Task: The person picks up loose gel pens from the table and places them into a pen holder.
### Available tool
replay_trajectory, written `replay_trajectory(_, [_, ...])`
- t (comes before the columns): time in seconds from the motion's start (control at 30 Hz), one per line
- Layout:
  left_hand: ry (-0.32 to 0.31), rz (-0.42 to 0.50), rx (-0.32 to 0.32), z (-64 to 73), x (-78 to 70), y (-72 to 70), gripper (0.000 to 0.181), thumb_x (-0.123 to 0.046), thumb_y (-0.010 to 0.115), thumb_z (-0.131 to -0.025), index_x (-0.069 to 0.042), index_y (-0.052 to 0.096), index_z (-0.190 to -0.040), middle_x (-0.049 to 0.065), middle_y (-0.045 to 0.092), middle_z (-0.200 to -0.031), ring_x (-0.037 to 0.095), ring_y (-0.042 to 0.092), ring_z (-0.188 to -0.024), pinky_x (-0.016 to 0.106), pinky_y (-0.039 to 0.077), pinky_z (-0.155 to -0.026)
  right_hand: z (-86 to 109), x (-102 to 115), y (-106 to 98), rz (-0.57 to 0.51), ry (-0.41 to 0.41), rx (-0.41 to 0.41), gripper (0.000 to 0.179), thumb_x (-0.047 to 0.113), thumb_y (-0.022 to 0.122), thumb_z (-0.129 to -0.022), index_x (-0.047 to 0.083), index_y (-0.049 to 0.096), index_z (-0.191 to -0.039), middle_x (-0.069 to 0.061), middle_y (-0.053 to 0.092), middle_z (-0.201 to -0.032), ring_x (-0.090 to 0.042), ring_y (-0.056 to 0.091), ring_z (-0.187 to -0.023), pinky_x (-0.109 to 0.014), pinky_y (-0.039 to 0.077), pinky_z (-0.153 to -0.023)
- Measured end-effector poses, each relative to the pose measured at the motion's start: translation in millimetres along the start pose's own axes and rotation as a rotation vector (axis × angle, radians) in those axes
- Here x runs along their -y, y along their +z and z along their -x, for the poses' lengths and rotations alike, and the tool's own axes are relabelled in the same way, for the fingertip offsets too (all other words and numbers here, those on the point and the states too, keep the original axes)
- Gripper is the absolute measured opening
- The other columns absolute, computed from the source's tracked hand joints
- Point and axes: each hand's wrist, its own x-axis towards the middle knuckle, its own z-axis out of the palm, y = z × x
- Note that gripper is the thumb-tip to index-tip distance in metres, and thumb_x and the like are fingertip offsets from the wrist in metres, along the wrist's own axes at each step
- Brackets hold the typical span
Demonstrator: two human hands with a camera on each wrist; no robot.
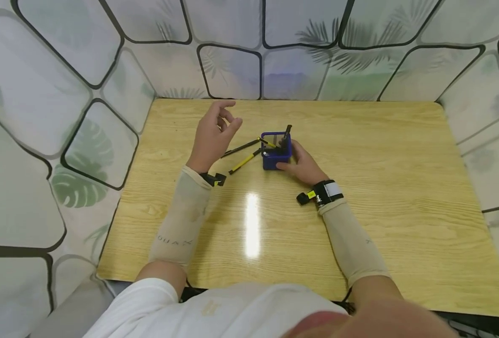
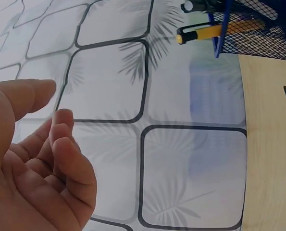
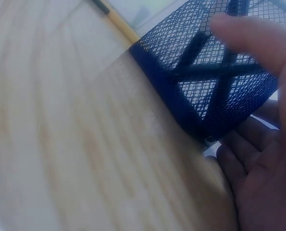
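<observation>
A blue mesh pen holder (image 1: pixel 270 164) stands upright on the table, with several black and yellow pens inside. My right hand (image 1: pixel 305 165) grips its right side; in the right wrist view the thumb (image 3: pixel 251 38) lies along the mesh and the other fingers are partly hidden behind it. To the left of the holder, a black pen (image 1: pixel 242 148) and a yellow pen (image 1: pixel 245 161) lie on the tabletop. My left hand (image 1: pixel 214 134) is raised beyond those pens, holding nothing, its fingers loosely curled. A yellow pen (image 2: pixel 205 33) pokes past the holder's rim in the left wrist view.
The wooden table (image 1: pixel 401 197) extends around the holder on all sides. Patterned partition walls (image 1: pixel 232 70) rise behind it and at both sides. A bright light reflection (image 1: pixel 252 225) lies on the table's near part.
</observation>
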Motion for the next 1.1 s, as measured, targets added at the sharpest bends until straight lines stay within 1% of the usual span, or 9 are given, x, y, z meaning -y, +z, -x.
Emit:
replay_trajectory(0.1, [-0.019, -0.038, 0.047, 4.0, 6.5, -1.0, 0.036, -0.035, 0.063, -0.104, -0.015, 0.062, -0.134, -0.001, 0.063, -0.100, 0.017, 0.055, -0.072, 0.034, 0.045, -0.064, -0.8, -2, 0, -0.004, 0.007, -0.006, 0.084, 0.018, 0.079, -0.094, 0.012, 0.030, -0.162, -0.007, 0.031, -0.167, -0.021, 0.015, -0.158, -0.039, 0.012, -0.127])
replay_trajectory(0.17, [-0.047, -0.085, 0.106, 7.3, 11.9, -1.8, 0.030, -0.035, 0.062, -0.105, -0.015, 0.064, -0.128, -0.002, 0.064, -0.100, 0.017, 0.057, -0.075, 0.035, 0.047, -0.065, -1.1, -3, 0, -0.010, 0.007, -0.007, 0.083, 0.018, 0.079, -0.094, 0.013, 0.030, -0.162, -0.006, 0.032, -0.167, -0.021, 0.016, -0.158, -0.040, 0.012, -0.127])
replay_trajectory(0.3, [-0.137, -0.183, 0.285, 15.2, 24.7, -2.5, 0.023, -0.034, 0.060, -0.106, -0.016, 0.066, -0.120, 0.000, 0.066, -0.102, 0.018, 0.059, -0.080, 0.040, 0.049, -0.069, -1.4, -3, 1, -0.016, -0.015, -0.004, 0.082, 0.015, 0.078, -0.094, 0.010, 0.031, -0.161, -0.009, 0.033, -0.166, -0.023, 0.018, -0.158, -0.041, 0.013, -0.127])
replay_trajectory(0.4, [-0.220, -0.224, 0.430, 20.9, 35.2, -0.3, 0.021, -0.034, 0.061, -0.106, -0.017, 0.066, -0.118, 0.002, 0.067, -0.107, 0.020, 0.061, -0.087, 0.042, 0.050, -0.074, -0.7, -3, 1, -0.016, -0.030, -0.005, 0.082, 0.013, 0.078, -0.094, 0.008, 0.031, -0.160, -0.010, 0.033, -0.166, -0.024, 0.019, -0.158, -0.041, 0.013, -0.127])
replay_trajectory(0.47, [-0.266, -0.257, 0.505, 24.0, 42.9, 2.3, 0.021, -0.034, 0.062, -0.106, -0.016, 0.067, -0.117, 0.004, 0.068, -0.110, 0.021, 0.062, -0.091, 0.042, 0.051, -0.077, 0.0, -1, 1, -0.015, -0.033, -0.003, 0.082, 0.014, 0.078, -0.094, 0.007, 0.031, -0.160, -0.011, 0.033, -0.166, -0.025, 0.019, -0.158, -0.042, 0.013, -0.127])
replay_trajectory(0.53, [-0.309, -0.285, 0.553, 26.7, 49.2, 4.9, 0.020, -0.033, 0.064, -0.105, -0.016, 0.066, -0.115, 0.004, 0.067, -0.111, 0.022, 0.063, -0.092, 0.042, 0.051, -0.078, 0.6, 0, 1, -0.012, -0.030, -0.003, 0.082, 0.014, 0.078, -0.094, 0.007, 0.030, -0.161, -0.011, 0.033, -0.166, -0.025, 0.018, -0.158, -0.042, 0.013, -0.127])
replay_trajectory(0.73, [-0.390, -0.349, 0.612, 32.2, 66.9, 10.3, 0.023, -0.031, 0.069, -0.101, -0.012, 0.066, -0.115, 0.008, 0.067, -0.111, 0.026, 0.063, -0.094, 0.043, 0.052, -0.081, 1.3, 2, 0, 0.004, -0.018, 0.000, 0.082, 0.016, 0.078, -0.095, 0.007, 0.030, -0.161, -0.011, 0.032, -0.166, -0.025, 0.017, -0.158, -0.043, 0.014, -0.127])
replay_trajectory(0.9, [-0.436, -0.315, 0.620, 34.1, 82.7, 15.2, 0.030, -0.028, 0.071, -0.099, -0.010, 0.064, -0.122, 0.012, 0.065, -0.118, 0.029, 0.063, -0.103, 0.046, 0.052, -0.088, 1.0, 1, 0, -0.004, -0.026, 0.002, 0.081, 0.015, 0.077, -0.095, 0.007, 0.030, -0.161, -0.011, 0.032, -0.166, -0.025, 0.017, -0.158, -0.042, 0.013, -0.127])
replay_trajectory(1.1, [-0.432, -0.301, 0.647, 35.6, 100.6, 19.6, 0.028, -0.030, 0.072, -0.098, -0.011, 0.065, -0.117, 0.009, 0.065, -0.114, 0.026, 0.060, -0.099, 0.044, 0.050, -0.088, 0.8, 2, -1, 0.011, -0.025, -0.002, 0.081, 0.014, 0.078, -0.095, 0.006, 0.031, -0.160, -0.012, 0.033, -0.166, -0.025, 0.018, -0.158, -0.042, 0.013, -0.127])
